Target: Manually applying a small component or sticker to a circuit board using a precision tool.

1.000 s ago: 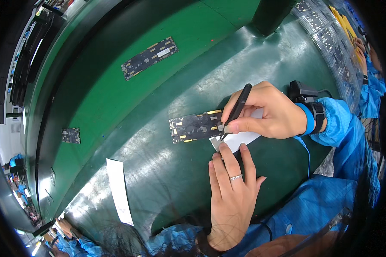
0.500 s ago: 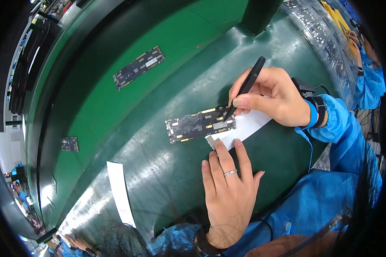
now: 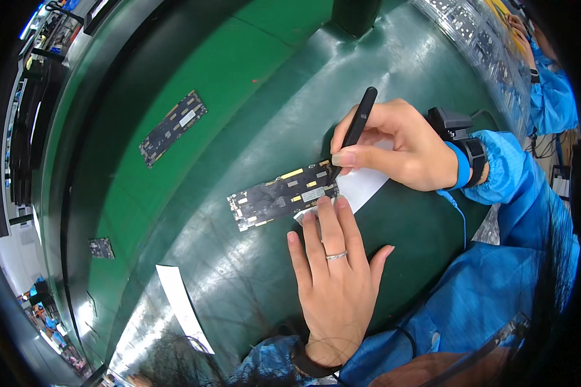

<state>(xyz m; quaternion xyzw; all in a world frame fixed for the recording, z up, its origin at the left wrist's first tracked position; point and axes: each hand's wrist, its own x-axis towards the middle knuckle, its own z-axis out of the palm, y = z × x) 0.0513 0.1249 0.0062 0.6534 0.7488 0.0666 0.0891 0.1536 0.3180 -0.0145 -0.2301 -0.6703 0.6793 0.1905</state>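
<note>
A long black circuit board [image 3: 265, 204] with gold and silver parts lies on the dark green mat, its right end over a sheet of white paper [image 3: 366, 184]. In my right hand [image 3: 407, 151] a slim black pointed tool [image 3: 360, 121] is pinched like a pen. Its tip is down at the board's right end, near a silver-grey rectangular part [image 3: 312, 194]. My left hand [image 3: 337, 284] rests palm down with spread fingers. Its fingertips reach the lower right edge of the board and the paper, and it grips nothing.
A strip of white paper [image 3: 182, 308] lies to the left. On the bright green surface beyond are another long board [image 3: 174, 129] and a smaller one [image 3: 101, 248]. Clear trays of boards [image 3: 474, 48] stand at the far right, near another person's hand [image 3: 521, 39]. A blue cord [image 3: 457, 209] hangs from my right wristband.
The view has shifted a little. My left fingertips have moved from the paper up to the board's edge. The tool's tip stays at the board's right end.
</note>
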